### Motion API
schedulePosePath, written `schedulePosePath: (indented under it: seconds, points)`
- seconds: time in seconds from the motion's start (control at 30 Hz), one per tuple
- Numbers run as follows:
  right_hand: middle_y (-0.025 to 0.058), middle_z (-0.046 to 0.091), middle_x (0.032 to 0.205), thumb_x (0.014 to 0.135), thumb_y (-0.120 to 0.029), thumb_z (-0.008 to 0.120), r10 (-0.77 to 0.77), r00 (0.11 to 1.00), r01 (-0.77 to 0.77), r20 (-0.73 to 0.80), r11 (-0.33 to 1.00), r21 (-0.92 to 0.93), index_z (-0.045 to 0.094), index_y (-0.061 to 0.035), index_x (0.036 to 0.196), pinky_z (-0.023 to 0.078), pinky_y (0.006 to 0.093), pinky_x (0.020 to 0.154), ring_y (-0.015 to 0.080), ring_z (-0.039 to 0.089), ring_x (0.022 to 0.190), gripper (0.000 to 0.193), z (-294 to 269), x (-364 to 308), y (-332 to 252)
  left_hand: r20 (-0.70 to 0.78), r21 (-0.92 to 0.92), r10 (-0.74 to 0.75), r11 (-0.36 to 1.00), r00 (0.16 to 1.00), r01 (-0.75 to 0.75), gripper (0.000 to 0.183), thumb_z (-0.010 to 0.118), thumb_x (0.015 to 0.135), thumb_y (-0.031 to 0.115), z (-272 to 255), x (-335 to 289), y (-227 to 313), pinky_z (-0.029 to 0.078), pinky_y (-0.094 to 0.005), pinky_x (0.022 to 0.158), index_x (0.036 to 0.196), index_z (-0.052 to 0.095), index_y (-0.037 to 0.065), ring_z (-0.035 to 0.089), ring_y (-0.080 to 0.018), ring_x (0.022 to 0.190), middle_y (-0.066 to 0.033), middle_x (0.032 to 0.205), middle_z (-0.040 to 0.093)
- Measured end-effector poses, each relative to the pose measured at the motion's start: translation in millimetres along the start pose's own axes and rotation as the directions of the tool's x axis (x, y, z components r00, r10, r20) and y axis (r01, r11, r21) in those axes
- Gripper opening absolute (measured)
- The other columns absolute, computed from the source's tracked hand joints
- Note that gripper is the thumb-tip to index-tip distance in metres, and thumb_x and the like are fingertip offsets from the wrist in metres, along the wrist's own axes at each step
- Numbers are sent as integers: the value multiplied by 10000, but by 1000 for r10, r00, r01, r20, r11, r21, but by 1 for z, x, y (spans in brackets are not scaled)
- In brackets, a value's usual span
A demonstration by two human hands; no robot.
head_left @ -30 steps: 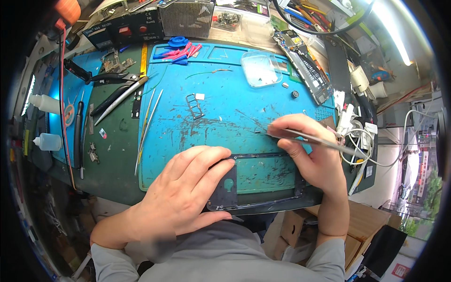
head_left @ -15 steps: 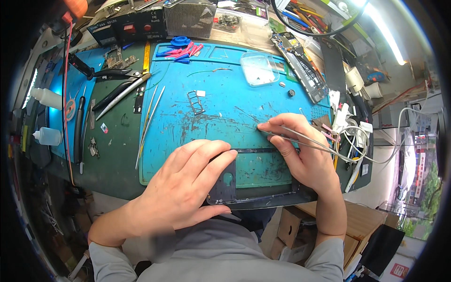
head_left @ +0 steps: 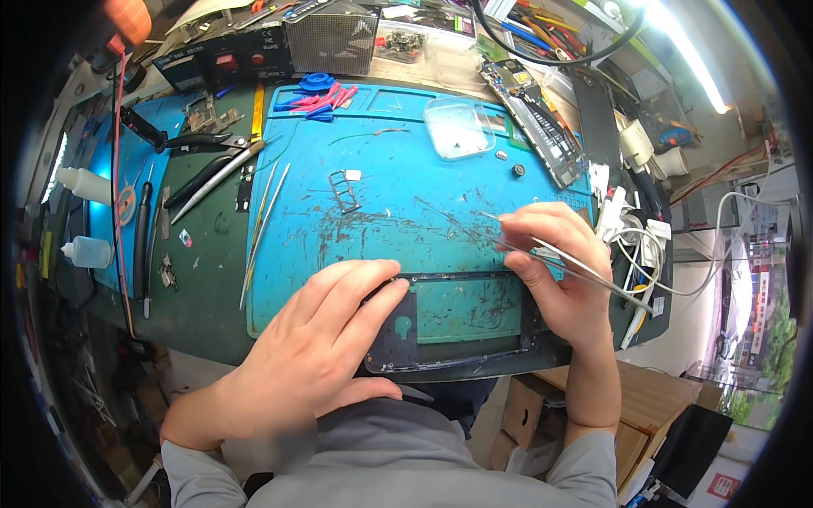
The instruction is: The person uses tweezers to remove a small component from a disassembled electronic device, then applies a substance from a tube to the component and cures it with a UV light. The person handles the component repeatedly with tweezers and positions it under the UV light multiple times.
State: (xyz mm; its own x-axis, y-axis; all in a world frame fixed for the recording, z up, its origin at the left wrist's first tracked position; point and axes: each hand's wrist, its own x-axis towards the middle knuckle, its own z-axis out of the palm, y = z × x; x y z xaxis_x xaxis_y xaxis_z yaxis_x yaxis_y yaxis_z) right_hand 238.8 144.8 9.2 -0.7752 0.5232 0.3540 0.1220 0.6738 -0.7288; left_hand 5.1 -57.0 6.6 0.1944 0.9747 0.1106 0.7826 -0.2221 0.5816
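The left hand [head_left: 326, 334] spans the left end of a thin, dark, rectangular open frame [head_left: 394, 349] with a broad panel on its left side. Its grip grasps the frame, fingers on the upper left corner and thumb at the lower edge. The frame lies along the near edge of a large bright-blue work mat [head_left: 313, 241], its long sides running left to right; the mat shows through its open middle.

The right hand [head_left: 563, 275], above the frame's right end, has its grip closed on a pair of slender silver metal tweezers [head_left: 610, 286]. Their tips project beyond the fingers over the mat — whether they touch it cannot be told.

Farther back on the mat lie a small black openwork bracket [head_left: 343, 193], a small white square piece [head_left: 353, 175] touching or just beside it, and a clear square plastic tub [head_left: 460, 127], with a short black cylinder [head_left: 517, 171] near the tub. Pink and blue plastic pieces [head_left: 322, 103] cluster at the far left. On the dark-green tabletop [head_left: 216, 292], left of the mat, lies a long black screwdriver-like tool [head_left: 144, 224] — a white squeeze bottle [head_left: 87, 252] stands near it.
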Motion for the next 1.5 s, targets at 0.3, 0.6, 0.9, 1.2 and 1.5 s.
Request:
schedulePosePath:
  seconds: [0.3, 0.6, 0.9, 1.2, 1.5]
  points:
    - [152, 771, 1005, 864, -33, 850, -171, 972, 176, 162, 984, -19, 762, 9, 1128, 624, 347, 686, 296, 777, 846, 281, 23, -4, -25, -152, 61, 85, 995, 985, -76, 916, 884, 726, 524, 12, -1, -11, 542, -473, 1045, 1373, 642, -75, 613, -360, 1252, -175, 1433, 625]
    - [137, 764, 1059, 868, -25, 841, -144, 962, 149, 232, 989, -4, 741, -10, 1169, 632, 351, 679, 290, 781, 859, 317, 22, -1, -20, -210, 86, 121, 991, 970, -105, 925, 806, 745, 629, 16, 1, -15, 573, -457, 993, 1313, 680, -90, 650, -359, 1187, -179, 1385, 669]
    - [135, 750, 1047, 835, -2, 844, -202, 935, 235, 291, 968, -85, 731, -3, 1149, 639, 339, 659, 269, 781, 843, 334, 24, 6, -25, -228, 67, 103, 994, 968, -90, 920, 794, 768, 642, 19, -1, -15, 568, -458, 986, 1314, 670, -88, 638, -359, 1179, -178, 1332, 636]
    - [124, 742, 1077, 810, -44, 805, -196, 924, 260, 328, 952, -164, 738, -16, 1156, 615, 318, 621, 234, 765, 788, 353, 23, 1, -24, -245, 79, 133, 990, 960, -117, 912, 783, 785, 654, 21, 0, -17, 572, -466, 972, 1300, 679, -91, 636, -360, 1165, -173, 1306, 624]
    - [167, 746, 1134, 823, -101, 730, -282, 843, 435, 458, 858, -274, 756, -6, 1141, 658, 351, 723, 282, 791, 916, 333, 20, 7, -38, -241, 81, 131, 990, 962, -114, 897, 786, 794, 646, 21, -1, -18, 575, -464, 973, 1291, 686, -94, 639, -357, 1168, -175, 1302, 629]
